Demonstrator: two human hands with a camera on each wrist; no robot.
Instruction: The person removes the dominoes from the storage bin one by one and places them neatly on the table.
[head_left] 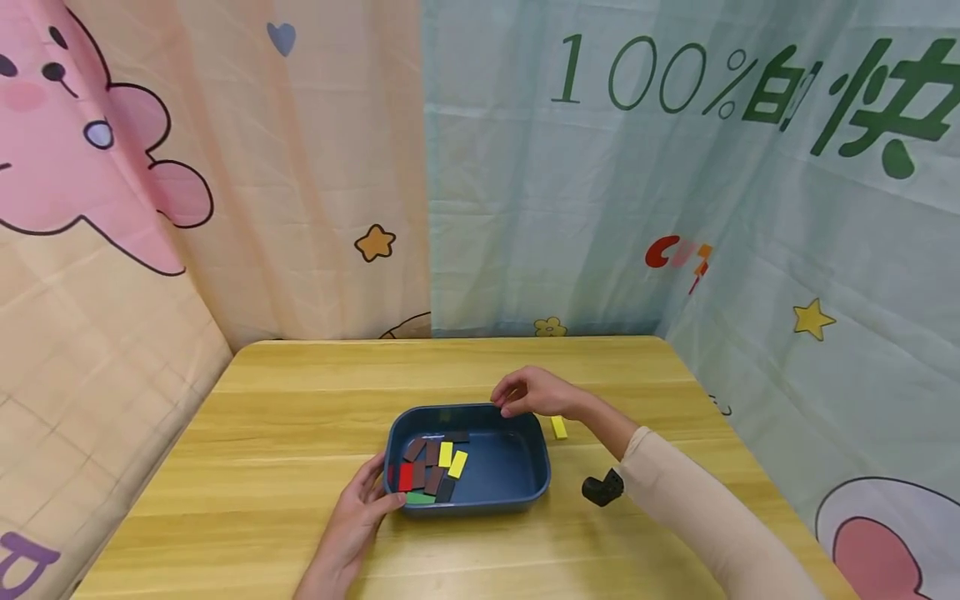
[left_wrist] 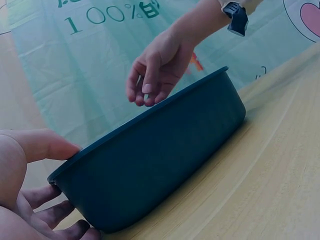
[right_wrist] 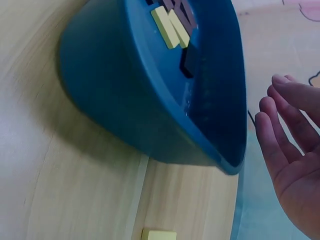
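- Cream fabric sleeve [head_left: 705,512] on my right forearm comes in from the lower right, a small black device [head_left: 602,489] beside its cuff.
- My right hand [head_left: 536,393] hangs slack near the far rim of a dark-blue, rounded-rectangular plastic bin [head_left: 502,467], toward its right end, fingers loosely bent and a little apart, palm free.
- My left hand [head_left: 365,500] grips the bin's near left corner, thumb on the rim and fingers against the outside wall.
- The bin stands upright on the table in front of me, mouth up, its long axis running left to right.
- Flat oblong blocks lie in its left half; the right half of the floor is bare.
- Two yellow blocks [head_left: 458,464] lie side by side, long axes pointing away from me, the right one slanting rightward at its far end.
- Several dark brown blocks [head_left: 432,452] cluster to their left, at mixed angles.
- One red block [head_left: 406,477] is at the left, lengthwise away from me; a green block [head_left: 420,497] lies crosswise by the near wall.
- A black block [head_left: 446,489] slants beside the green one; another dark block [head_left: 456,437] lies crosswise near the far wall.
- Outside, just right of the bin, a lone yellow block [head_left: 558,427] points away from me on the pale wood-grain table [head_left: 262,467].
- Printed peach [head_left: 322,167] and mint [head_left: 510,208] cloths hang behind.
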